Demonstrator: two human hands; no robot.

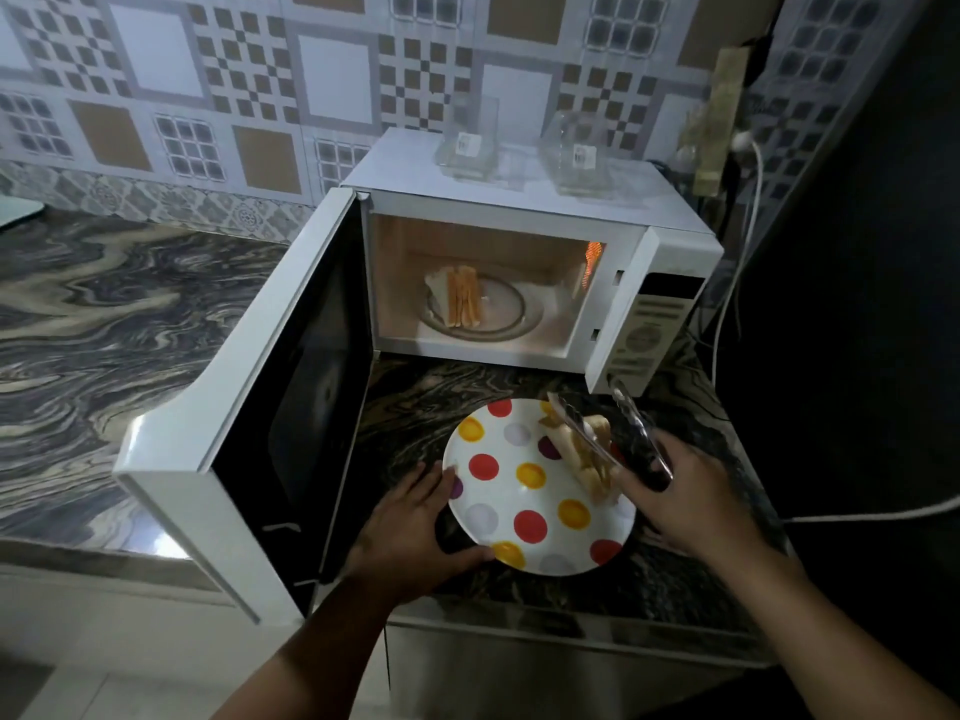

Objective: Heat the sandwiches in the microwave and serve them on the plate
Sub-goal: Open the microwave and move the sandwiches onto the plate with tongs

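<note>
Two bare arms come up from the bottom of the view, one from about 7 o'clock and one from about 5 o'clock. No sleeves cover them. The left hand [410, 527] and the right hand [691, 496] wear no gloves. No rings, watch or bands show on them.

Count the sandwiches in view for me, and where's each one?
2. One sandwich lies on the microwave turntable; the other sandwich is on the dotted plate, held by tongs. None seem hidden.
</note>
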